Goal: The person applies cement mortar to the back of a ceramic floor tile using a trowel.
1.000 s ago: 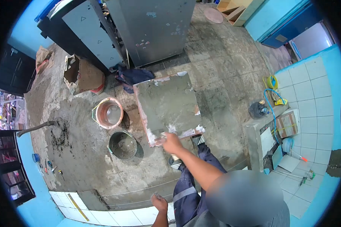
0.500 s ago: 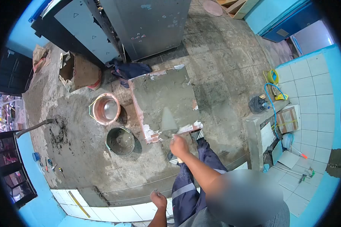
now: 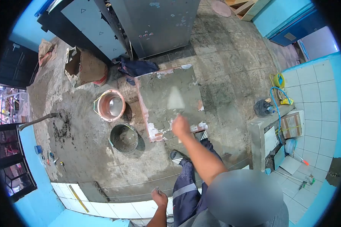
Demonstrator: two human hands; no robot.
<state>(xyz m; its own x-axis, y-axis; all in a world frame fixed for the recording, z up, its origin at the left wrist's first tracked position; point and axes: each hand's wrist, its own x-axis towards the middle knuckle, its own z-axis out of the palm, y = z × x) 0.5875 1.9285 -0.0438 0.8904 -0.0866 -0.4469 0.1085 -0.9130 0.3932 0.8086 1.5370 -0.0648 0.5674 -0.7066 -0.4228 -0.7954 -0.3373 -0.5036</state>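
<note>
My right hand is closed round the handle of a pointed trowel. The trowel's blurred blade is over a square panel whose reddish and white patterned edges show. Wet grey mortar covers most of that panel. My left hand hangs lower down, away from the panel, its fingers curled in. Whether anything is inside them is hidden. Left of the panel stand a black bucket with grey residue inside and an orange bucket with a pale bottom.
An open paper sack and dark cloth lie near the tall grey cabinet. A long curved handle rests by the left wall. White tiles line the near edge, beside stretched strings. At right is a low ledge.
My right hand has pushed the trowel farther up over the mortared panel. My left hand stays low and curled. The whole view has shifted slightly.
</note>
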